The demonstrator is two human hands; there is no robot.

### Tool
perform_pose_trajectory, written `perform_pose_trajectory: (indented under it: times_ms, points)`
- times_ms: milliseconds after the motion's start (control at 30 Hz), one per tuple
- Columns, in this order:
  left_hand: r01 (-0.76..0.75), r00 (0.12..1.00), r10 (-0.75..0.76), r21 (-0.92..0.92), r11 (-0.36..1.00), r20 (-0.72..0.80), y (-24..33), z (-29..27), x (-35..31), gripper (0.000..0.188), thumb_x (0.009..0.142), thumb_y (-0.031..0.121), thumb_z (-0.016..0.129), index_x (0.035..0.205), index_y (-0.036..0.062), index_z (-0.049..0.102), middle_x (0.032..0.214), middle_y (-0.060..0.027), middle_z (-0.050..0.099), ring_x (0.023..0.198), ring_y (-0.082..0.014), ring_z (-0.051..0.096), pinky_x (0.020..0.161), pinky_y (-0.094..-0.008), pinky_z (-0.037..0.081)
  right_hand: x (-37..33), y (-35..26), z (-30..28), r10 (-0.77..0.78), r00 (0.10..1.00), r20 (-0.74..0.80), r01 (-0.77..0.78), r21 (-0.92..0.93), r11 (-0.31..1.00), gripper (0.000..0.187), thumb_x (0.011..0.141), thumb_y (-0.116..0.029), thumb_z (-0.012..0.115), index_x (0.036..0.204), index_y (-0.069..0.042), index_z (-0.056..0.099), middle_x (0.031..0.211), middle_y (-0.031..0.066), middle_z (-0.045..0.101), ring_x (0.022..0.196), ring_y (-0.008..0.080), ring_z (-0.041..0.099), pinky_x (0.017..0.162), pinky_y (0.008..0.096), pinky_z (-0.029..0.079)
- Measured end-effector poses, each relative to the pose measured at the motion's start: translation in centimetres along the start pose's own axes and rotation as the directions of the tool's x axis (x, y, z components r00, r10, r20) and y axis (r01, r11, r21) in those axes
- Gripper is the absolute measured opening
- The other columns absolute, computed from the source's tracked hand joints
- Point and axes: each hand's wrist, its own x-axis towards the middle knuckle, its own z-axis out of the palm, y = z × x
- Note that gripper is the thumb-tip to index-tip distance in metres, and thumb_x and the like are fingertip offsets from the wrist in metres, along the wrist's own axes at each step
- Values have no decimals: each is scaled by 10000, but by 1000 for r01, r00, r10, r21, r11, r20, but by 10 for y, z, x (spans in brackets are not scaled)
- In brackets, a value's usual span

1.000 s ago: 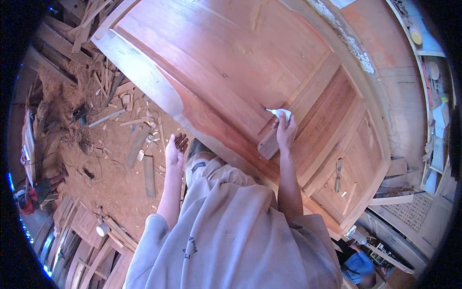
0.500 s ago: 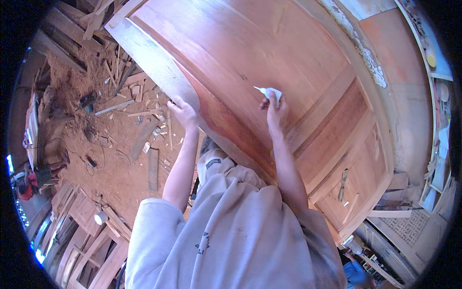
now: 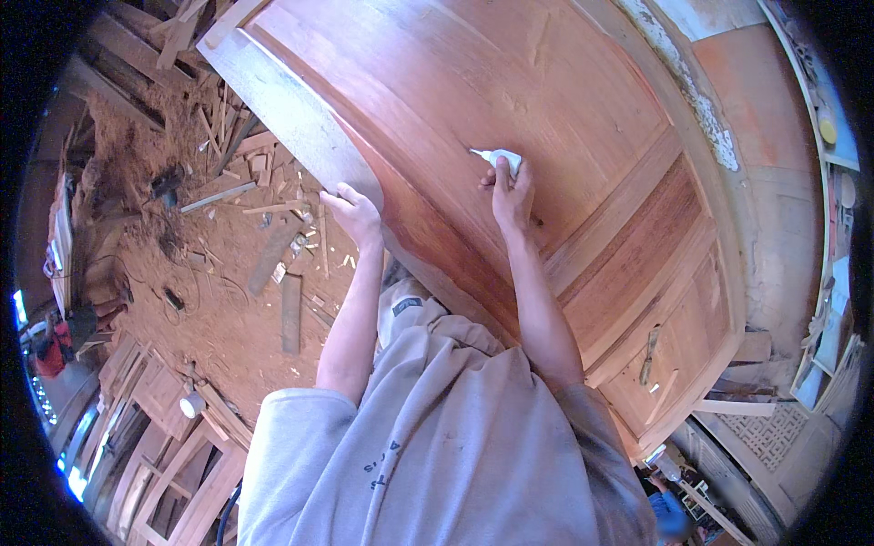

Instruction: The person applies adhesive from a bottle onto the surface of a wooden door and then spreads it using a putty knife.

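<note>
A large reddish-brown wooden panel door (image 3: 437, 82) lies in front of me, with a raised frame and recessed sections. My right hand (image 3: 513, 196) is closed around a small white squeeze bottle (image 3: 503, 161) with a thin nozzle. The nozzle points left, its tip just above or at the wood; I cannot tell if it touches. At the door's pale near-left edge (image 3: 337, 155) is my left hand (image 3: 357, 218), fingers stretched and apart, with nothing in it. Whether it touches the edge is unclear.
A chisel-like tool (image 3: 650, 353) lies on the door's lower right section. Wood offcuts (image 3: 289, 314) and shavings litter the brown floor at left. Wooden frames (image 3: 187, 482) stand at lower left. A person in blue (image 3: 669, 517) is at lower right, another in red (image 3: 55, 350) at far left.
My right hand has moved slightly left and away from me with the bottle. My left hand has shifted a little right and nearer, its fingers spreading from the door's edge.
</note>
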Motion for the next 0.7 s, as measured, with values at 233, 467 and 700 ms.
perform_pose_trajectory:
  times_ms: [233, 467, 700]
  points:
    - [-23, 1000, 23, 47, 999, -9, -10, 0, 6, 602, 1012, 284, 326, 1381, -179, 217, 1394, -396, 326, 1307, -458, 371, 1109, -432, 303, -1, -3, 4, -21, 1000, 2, 21, -45, 999, 236, 997, -223, 511, 998, 13, 522, 755, 67, 583, 596, 130, 612, 528, 286, 565]
    - [-24, 1000, 24, 11, 1000, 2, -6, 2, 6, 612, 1010, 307, 342, 1384, -165, 232, 1380, -395, 347, 1299, -460, 380, 1089, -444, 321, -1, -7, 1, -8, 999, -46, 9, 31, 999, 223, 994, -222, 517, 1009, 0, 526, 734, 58, 589, 565, 130, 604, 511, 277, 533]
    - [42, 998, -43, 20, 999, 53, -4, 0, 2, 590, 1020, 336, 329, 1366, -137, 261, 1302, -376, 436, 1238, -462, 441, 1030, -468, 366, 8, -34, -81, 246, 951, -187, -96, 579, 810, 249, 982, -280, 518, 1059, -50, 576, 764, 31, 580, 678, 145, 591, 629, 298, 533]
